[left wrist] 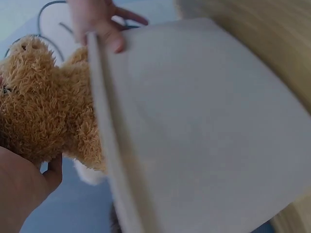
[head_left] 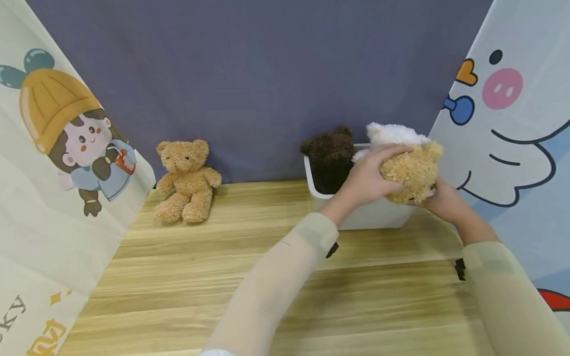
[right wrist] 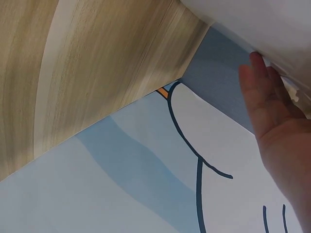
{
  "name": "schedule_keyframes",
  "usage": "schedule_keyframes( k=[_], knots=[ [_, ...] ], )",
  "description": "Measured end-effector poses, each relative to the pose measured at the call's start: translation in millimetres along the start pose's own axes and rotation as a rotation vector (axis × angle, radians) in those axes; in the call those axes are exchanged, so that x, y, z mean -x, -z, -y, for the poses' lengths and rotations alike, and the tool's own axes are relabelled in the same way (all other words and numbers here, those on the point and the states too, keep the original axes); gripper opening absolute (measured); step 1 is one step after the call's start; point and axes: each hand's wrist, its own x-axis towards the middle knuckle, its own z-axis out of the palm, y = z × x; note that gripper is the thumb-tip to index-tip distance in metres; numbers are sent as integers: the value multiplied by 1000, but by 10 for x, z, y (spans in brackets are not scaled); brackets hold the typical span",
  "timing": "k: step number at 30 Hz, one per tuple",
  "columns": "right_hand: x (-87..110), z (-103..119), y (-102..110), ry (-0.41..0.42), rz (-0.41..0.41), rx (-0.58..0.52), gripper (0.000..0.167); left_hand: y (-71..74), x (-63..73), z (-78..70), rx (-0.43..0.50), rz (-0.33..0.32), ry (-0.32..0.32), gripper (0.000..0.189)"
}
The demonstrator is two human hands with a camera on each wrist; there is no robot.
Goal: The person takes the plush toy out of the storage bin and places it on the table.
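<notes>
My left hand (head_left: 371, 175) grips a tan teddy bear (head_left: 411, 173) by its head and upper body, at the right end of a white box (head_left: 371, 215). In the left wrist view the bear's lower body passes behind the box rim (left wrist: 109, 141). My right hand (head_left: 445, 200) is at the box's right front corner. The right wrist view shows its fingers (right wrist: 262, 92) straight along the outside of the box. A dark brown teddy bear (head_left: 331, 148) and a white plush toy (head_left: 394, 134) stick up out of the box, the white one partly hidden behind my left hand.
Another tan teddy bear (head_left: 184, 180) sits upright at the left back of the wooden table (head_left: 213, 247). A dark grey panel (head_left: 249, 89) stands behind, with printed cartoon sheets at left (head_left: 26, 198) and right (head_left: 534, 173). Small black pieces (head_left: 460, 269) lie near my sleeves.
</notes>
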Motion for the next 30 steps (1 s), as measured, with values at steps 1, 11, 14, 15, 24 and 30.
schedule_keyframes(
  k=[1,11,14,15,24,30],
  knots=[
    [-4,9,1,-4,6,-6,118,40,-9,-28,13,3,-2,76],
    [6,18,-6,-138,52,-5,143,504,-107,-339,178,-20,-21,77],
    [7,15,-17,-146,51,7,142,659,-124,-374,252,-74,-17,77],
    [4,16,-20,-141,47,6,141,714,-126,-384,268,-95,-16,77],
    [0,40,1,-124,43,14,137,1168,-105,-433,358,-246,-52,76],
    [18,32,1,-107,40,0,135,1426,-78,-433,448,-314,-97,73]
  ],
)
